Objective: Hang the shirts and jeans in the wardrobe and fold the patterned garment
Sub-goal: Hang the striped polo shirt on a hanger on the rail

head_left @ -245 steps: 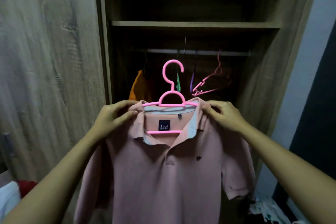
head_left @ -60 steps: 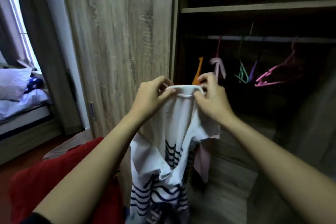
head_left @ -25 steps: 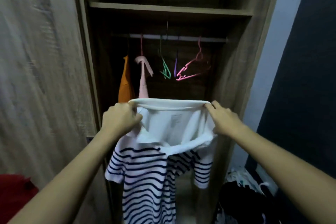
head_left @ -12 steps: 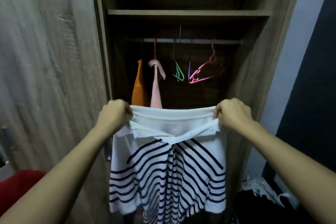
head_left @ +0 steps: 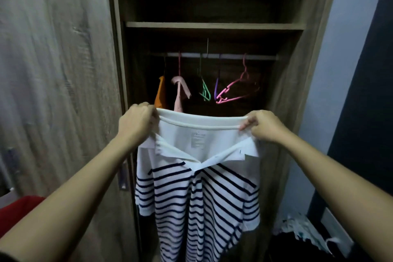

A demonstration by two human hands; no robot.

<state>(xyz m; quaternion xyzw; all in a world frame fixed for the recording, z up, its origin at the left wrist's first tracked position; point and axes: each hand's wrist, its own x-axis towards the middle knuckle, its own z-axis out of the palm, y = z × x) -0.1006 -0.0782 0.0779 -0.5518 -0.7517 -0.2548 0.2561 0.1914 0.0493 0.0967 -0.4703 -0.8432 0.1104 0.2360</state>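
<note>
— Striped shirt, head view: located where?
— Held up in front of the open wardrobe, below the rail, hanging free from both hands.

— Appearance?
— White polo, dark navy horizontal stripes across body and short sleeves. Plain white upper chest and collar, collar points folded forward and meeting at the centre. Neckline pulled into a taut, nearly straight band. Faint printed label inside the neck. Body slack, stripes slanting on the right side.

— Grip?
— Left hand: fingers curled tightly round the left end of the neckline band. Right hand: thumb and fingers pinching the right end. Both closed on cloth, well apart, band stretched between.

— Behind and around?
— Along the rail, left to right: orange garment, pink shirt seen edge-on, green hanger, purple hanger, pink hanger. Wooden door at left, red cloth at its foot. Pale crumpled fabric low at right.
</note>
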